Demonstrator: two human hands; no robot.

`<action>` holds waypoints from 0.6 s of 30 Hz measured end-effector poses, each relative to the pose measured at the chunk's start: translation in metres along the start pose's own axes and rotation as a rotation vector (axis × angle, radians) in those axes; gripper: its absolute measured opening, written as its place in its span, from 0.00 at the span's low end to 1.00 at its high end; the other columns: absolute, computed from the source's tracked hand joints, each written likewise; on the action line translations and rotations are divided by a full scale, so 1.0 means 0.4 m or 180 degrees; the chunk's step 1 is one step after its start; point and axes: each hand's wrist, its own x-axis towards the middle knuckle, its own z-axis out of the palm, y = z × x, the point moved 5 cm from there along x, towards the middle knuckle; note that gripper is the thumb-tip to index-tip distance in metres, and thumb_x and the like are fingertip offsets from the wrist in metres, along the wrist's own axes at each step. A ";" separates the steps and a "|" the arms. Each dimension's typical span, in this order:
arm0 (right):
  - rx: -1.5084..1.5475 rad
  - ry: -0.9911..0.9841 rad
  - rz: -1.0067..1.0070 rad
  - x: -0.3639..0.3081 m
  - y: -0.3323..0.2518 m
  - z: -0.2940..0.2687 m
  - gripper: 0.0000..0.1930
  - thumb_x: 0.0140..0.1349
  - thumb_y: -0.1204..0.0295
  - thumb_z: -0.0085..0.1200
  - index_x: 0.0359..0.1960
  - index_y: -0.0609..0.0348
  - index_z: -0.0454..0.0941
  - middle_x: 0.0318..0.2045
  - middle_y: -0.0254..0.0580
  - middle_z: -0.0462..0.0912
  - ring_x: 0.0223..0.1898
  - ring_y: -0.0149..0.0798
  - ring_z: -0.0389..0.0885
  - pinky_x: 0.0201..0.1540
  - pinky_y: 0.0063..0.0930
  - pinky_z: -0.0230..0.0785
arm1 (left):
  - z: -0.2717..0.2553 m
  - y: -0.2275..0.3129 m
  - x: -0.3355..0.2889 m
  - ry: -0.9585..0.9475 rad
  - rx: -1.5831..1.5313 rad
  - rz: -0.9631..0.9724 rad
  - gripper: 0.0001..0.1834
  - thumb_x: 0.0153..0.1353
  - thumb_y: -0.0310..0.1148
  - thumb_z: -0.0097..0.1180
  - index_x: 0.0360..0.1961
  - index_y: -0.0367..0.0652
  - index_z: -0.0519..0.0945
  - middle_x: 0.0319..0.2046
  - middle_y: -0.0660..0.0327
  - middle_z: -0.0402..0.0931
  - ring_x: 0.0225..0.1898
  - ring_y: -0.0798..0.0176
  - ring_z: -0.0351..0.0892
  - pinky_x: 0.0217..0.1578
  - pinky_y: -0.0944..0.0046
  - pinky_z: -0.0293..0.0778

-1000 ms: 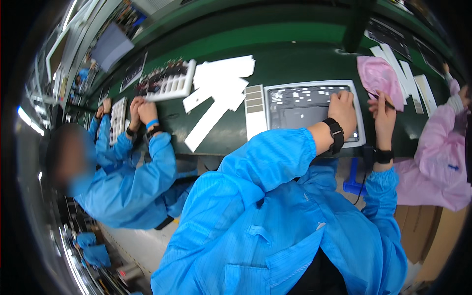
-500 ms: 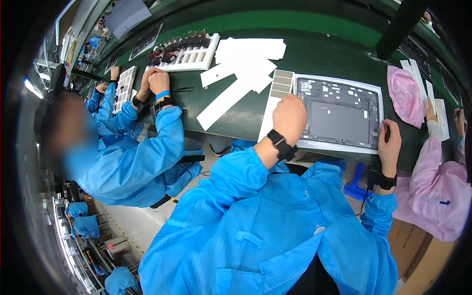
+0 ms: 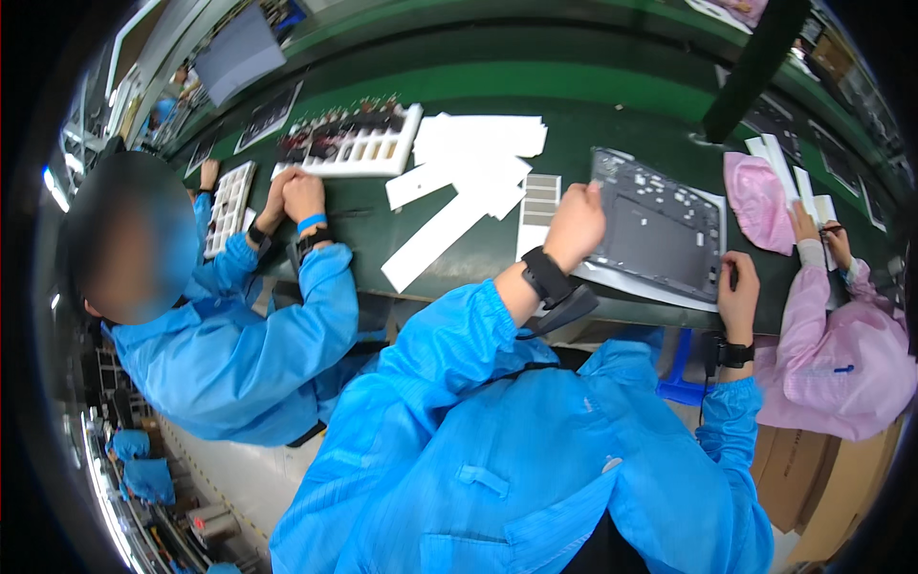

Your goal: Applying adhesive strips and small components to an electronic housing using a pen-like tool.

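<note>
My left hand (image 3: 577,228) is closed on the left edge of a dark grey tablet housing (image 3: 660,239). That edge is lifted, so the housing is tilted above a white sheet (image 3: 650,290). Small white pieces dot its upper part. By the lower right corner of the housing is my right hand (image 3: 738,292), its fingers curled around a slim dark tool (image 3: 733,278) that is mostly hidden. Left of the housing lies a white strip with grey-beige rectangular pads (image 3: 542,201), partly covered by my left hand.
White paper strips (image 3: 469,158) overlap on the green table (image 3: 363,230). A white foam tray (image 3: 373,153) of dark parts stands at the back left. A co-worker in blue (image 3: 239,335) sits left, one in pink (image 3: 841,354) right, near a pink cloth bundle (image 3: 758,203). A dark post (image 3: 755,81) rises behind.
My left hand has taken hold of the housing's left edge and raised it off the white sheet. My right hand stays by its right corner. The whole view has shifted slightly.
</note>
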 end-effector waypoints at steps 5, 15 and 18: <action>0.0358 -0.0025 0.0541 -0.005 -0.011 -0.012 0.02 0.60 0.81 0.51 0.35 0.65 0.75 0.29 0.44 0.74 0.27 0.38 0.73 0.33 0.27 0.65 | -0.075 0.119 0.046 0.0183 0.0484 0.0654 0.19 0.72 0.39 0.42 0.40 0.30 0.76 0.33 0.39 0.79 0.39 0.35 0.78 0.42 0.47 0.72; 0.0443 0.0122 0.0567 0.013 -0.016 -0.021 0.03 0.59 0.82 0.52 0.34 0.65 0.74 0.30 0.47 0.75 0.31 0.45 0.76 0.37 0.30 0.68 | -0.348 0.206 0.701 -0.0290 0.0006 0.0715 0.20 0.72 0.42 0.47 0.49 0.34 0.78 0.34 0.67 0.79 0.32 0.73 0.71 0.35 0.71 0.68; 0.0458 0.0094 0.0656 0.008 -0.021 -0.027 0.03 0.58 0.83 0.52 0.34 0.66 0.74 0.30 0.48 0.75 0.32 0.47 0.77 0.38 0.30 0.69 | -0.408 0.021 0.989 -0.0220 0.0796 0.0865 0.22 0.69 0.43 0.49 0.49 0.31 0.78 0.32 0.58 0.79 0.31 0.67 0.73 0.33 0.65 0.70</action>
